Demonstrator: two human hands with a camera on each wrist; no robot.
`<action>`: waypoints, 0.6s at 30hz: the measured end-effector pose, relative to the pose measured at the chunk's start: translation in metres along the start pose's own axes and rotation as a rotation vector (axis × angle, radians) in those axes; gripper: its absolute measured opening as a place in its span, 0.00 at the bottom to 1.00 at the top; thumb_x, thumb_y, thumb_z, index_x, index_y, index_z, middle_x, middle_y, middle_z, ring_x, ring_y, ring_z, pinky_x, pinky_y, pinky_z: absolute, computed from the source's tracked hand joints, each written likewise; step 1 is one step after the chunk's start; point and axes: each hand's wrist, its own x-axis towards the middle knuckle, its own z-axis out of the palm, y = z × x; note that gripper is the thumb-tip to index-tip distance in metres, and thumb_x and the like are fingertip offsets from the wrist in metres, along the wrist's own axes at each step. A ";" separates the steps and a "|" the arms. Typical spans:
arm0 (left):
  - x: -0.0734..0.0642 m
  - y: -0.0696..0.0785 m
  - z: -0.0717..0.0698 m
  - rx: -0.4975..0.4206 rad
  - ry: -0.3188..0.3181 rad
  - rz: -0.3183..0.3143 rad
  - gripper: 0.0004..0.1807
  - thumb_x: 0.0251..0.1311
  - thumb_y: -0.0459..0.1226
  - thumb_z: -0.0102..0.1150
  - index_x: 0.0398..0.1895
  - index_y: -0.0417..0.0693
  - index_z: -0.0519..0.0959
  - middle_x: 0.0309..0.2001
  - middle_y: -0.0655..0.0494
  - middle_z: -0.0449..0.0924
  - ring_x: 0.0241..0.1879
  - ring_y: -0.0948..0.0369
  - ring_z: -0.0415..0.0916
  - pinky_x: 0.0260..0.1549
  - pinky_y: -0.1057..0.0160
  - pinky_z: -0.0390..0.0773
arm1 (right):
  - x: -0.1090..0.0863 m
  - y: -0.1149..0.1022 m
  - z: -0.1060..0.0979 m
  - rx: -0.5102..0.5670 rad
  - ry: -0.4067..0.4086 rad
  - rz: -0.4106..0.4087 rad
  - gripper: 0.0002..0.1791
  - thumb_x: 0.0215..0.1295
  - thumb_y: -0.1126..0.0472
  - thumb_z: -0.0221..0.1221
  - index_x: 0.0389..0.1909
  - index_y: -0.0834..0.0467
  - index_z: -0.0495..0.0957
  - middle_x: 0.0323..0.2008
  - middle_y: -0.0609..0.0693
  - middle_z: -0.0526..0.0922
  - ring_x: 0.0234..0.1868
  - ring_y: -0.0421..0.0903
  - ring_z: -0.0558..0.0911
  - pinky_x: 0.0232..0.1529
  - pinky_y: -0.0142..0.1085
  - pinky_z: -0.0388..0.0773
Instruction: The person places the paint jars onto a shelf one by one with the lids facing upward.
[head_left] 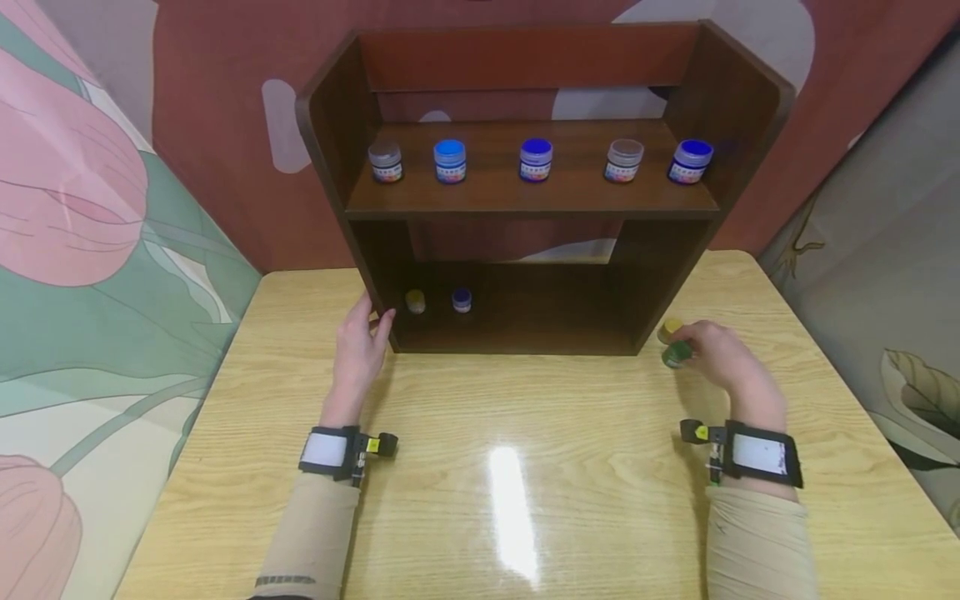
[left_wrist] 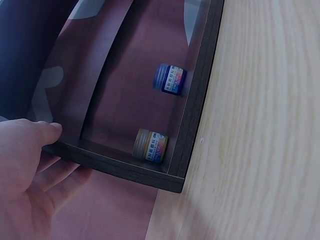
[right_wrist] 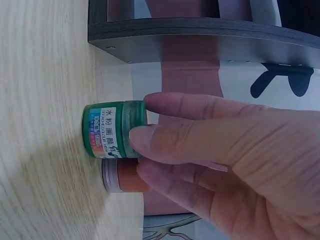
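Observation:
At the left side panel of a dark brown wooden shelf (head_left: pixel 532 215), my left hand (head_left: pixel 357 346) grips the panel's edge. In the left wrist view, the thumb lies on one face of that panel and the other fingers on the opposite face. My right hand (head_left: pixel 726 360) pinches a green paint jar (right_wrist: pixel 105 131) by its lid, just right of the shelf. Whether the jar touches the table cannot be told. Right behind it stands a paint jar with an orange-yellow lid (right_wrist: pixel 131 176), partly hidden by the green jar and fingers.
On the upper board stand several paint jars, among them a light blue one (head_left: pixel 450 162) and a dark blue one (head_left: pixel 536 160). A yellow jar (head_left: pixel 416 302) and a blue jar (head_left: pixel 462 300) sit lower left. The wooden table (head_left: pixel 600 450) meets patterned cloth at its sides.

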 end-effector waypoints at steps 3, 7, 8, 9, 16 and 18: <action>0.000 0.001 0.000 -0.006 -0.001 -0.002 0.15 0.72 0.35 0.55 0.58 0.41 0.73 0.55 0.39 0.81 0.57 0.45 0.80 0.49 0.48 0.86 | 0.002 0.000 0.003 0.001 0.006 -0.001 0.17 0.56 0.78 0.65 0.49 0.69 0.81 0.45 0.69 0.83 0.48 0.65 0.81 0.53 0.63 0.77; -0.001 0.002 -0.001 -0.012 0.002 -0.010 0.15 0.72 0.35 0.54 0.58 0.41 0.73 0.55 0.39 0.81 0.57 0.45 0.80 0.50 0.48 0.86 | 0.004 -0.001 0.006 0.007 0.011 0.004 0.17 0.57 0.77 0.65 0.49 0.68 0.80 0.46 0.67 0.83 0.48 0.64 0.80 0.54 0.62 0.77; -0.001 0.002 -0.001 -0.012 0.004 -0.010 0.15 0.72 0.35 0.54 0.58 0.40 0.73 0.55 0.39 0.81 0.57 0.45 0.80 0.50 0.48 0.86 | 0.005 -0.001 0.006 0.008 0.013 0.006 0.17 0.57 0.76 0.65 0.49 0.68 0.80 0.47 0.68 0.82 0.49 0.64 0.80 0.54 0.62 0.77; -0.001 0.002 -0.001 -0.013 0.005 -0.009 0.16 0.72 0.35 0.54 0.59 0.40 0.73 0.55 0.39 0.80 0.57 0.45 0.80 0.49 0.48 0.86 | 0.005 -0.001 0.007 0.008 0.016 0.007 0.17 0.57 0.76 0.65 0.49 0.68 0.80 0.47 0.68 0.82 0.50 0.65 0.80 0.54 0.63 0.77; 0.000 0.002 0.000 -0.012 0.002 0.001 0.15 0.72 0.35 0.55 0.58 0.39 0.74 0.55 0.38 0.81 0.57 0.44 0.80 0.49 0.48 0.86 | 0.006 -0.003 0.007 0.017 0.004 0.020 0.18 0.58 0.75 0.65 0.50 0.68 0.79 0.49 0.69 0.82 0.50 0.66 0.81 0.55 0.64 0.76; 0.000 0.002 0.000 -0.008 0.002 0.002 0.15 0.71 0.35 0.55 0.58 0.40 0.74 0.55 0.38 0.81 0.57 0.44 0.80 0.49 0.48 0.86 | 0.006 -0.004 0.007 0.025 -0.002 0.024 0.18 0.58 0.74 0.65 0.51 0.68 0.79 0.49 0.69 0.82 0.50 0.66 0.81 0.55 0.63 0.76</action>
